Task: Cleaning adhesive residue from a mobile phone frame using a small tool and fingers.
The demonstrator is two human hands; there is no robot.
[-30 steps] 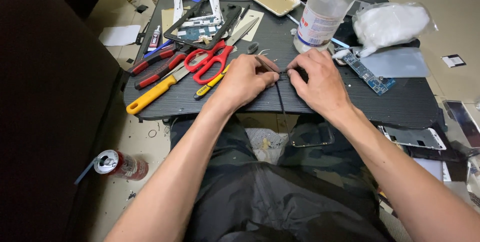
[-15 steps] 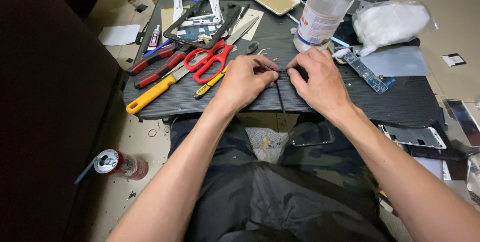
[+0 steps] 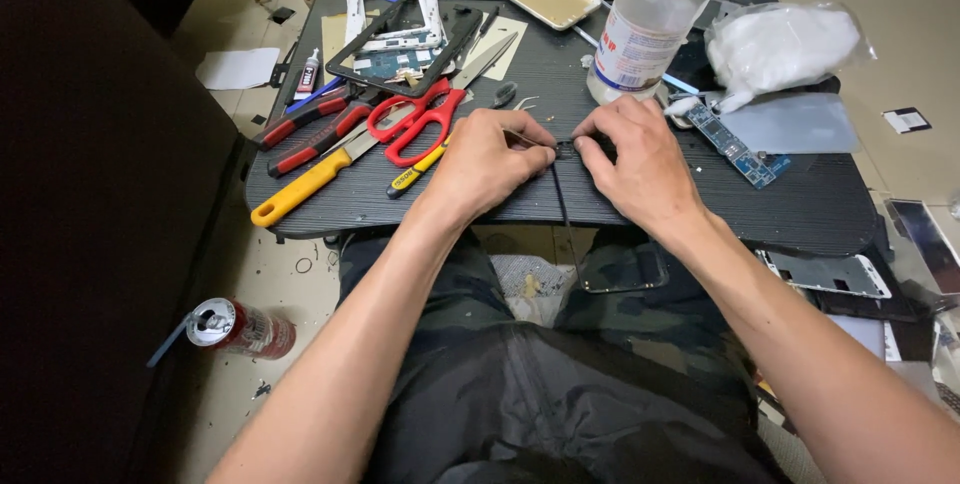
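Both hands as before: left hand [image 3: 487,159] and right hand [image 3: 640,159], grip pinched on small dark part [image 3: 566,150].

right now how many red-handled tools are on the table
3: red scissors left of the left hand, and two red-and-black handled tools side by side farther left by the table edge. Others may hide in the clutter.
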